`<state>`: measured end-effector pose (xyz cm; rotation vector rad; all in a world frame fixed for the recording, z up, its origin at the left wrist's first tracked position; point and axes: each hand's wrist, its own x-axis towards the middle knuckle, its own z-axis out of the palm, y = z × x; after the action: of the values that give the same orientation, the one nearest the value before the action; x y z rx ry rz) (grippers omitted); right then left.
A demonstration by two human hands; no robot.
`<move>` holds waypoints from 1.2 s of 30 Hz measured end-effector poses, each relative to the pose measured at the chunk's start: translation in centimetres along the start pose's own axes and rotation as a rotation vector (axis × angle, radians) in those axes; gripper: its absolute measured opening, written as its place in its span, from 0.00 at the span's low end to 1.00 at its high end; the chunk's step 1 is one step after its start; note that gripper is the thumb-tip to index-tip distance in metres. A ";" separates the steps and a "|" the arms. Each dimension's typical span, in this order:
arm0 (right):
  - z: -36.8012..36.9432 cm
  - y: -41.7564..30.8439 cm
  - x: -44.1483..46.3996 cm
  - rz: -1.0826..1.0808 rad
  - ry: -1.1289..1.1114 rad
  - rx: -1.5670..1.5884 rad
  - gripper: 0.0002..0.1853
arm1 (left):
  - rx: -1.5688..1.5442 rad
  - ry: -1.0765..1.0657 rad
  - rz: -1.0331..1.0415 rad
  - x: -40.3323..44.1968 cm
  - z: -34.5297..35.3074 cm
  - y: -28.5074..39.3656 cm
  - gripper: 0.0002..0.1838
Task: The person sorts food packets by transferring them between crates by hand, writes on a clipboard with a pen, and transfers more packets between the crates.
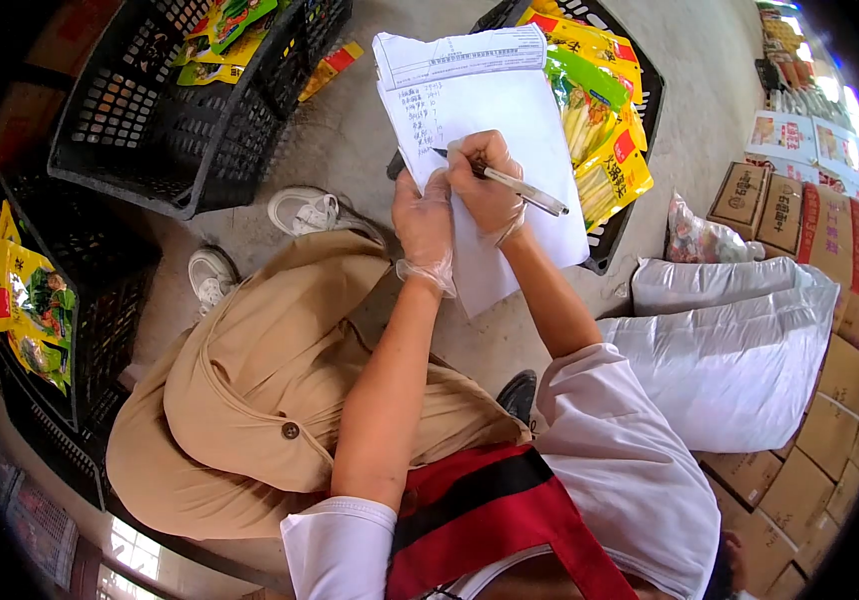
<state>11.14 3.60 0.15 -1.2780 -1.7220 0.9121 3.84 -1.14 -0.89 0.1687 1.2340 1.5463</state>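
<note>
My right hand [488,185], in a clear glove, is closed round a pen [535,194], its tip at the last handwritten line on a white paper sheet [540,125]. Also gloved, my left hand [424,222] grips the lower left edge of the sheets, thumb on top and the other fingers hidden beneath. A short column of handwriting runs down the left side of the page. A printed strip [470,58] lies across its top. Behind the papers is a black crate [650,95] holding yellow and green food packets [590,100].
Black crates [200,150] with packets stand at the upper left and left [110,290]. At the right are a silvery-white sack [720,350], a clear bag [702,238] and stacked cardboard boxes [800,490]. White shoes [305,212] rest on the floor below the upper crate.
</note>
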 end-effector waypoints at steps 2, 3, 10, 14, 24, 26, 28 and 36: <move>-0.1 -0.4 0.1 0.006 -0.022 0.031 0.08 | 0.031 -0.001 0.018 0.1 -0.1 -0.3 0.12; -0.2 -0.6 0.1 0.012 -0.043 0.062 0.08 | 0.031 -0.001 0.017 0.2 -0.1 -0.5 0.12; -0.1 -0.6 0.1 0.011 -0.019 0.005 0.08 | -0.028 0.006 -0.036 -0.3 0.1 0.2 0.11; 0.1 0.3 0.0 -0.027 -0.006 0.036 0.08 | -0.007 -0.001 -0.015 -0.1 0.1 0.1 0.11; 0.1 -0.8 0.0 -0.022 -0.001 0.041 0.07 | -0.030 -0.006 -0.010 -0.1 0.1 -0.1 0.12; 0.0 -0.7 -0.1 -0.031 -0.007 0.025 0.07 | -0.082 -0.017 -0.028 -0.1 0.1 0.0 0.13; 0.1 -0.5 -0.1 -0.041 -0.011 0.006 0.07 | -0.060 -0.015 -0.023 0.0 0.0 0.1 0.12; -0.1 -0.4 -0.2 -0.013 0.060 -0.028 0.08 | -0.043 -0.008 -0.007 0.1 0.0 -0.2 0.11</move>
<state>11.05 3.35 0.55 -1.2983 -1.6993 0.8368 3.97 -1.10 -1.11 0.1431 1.1931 1.5635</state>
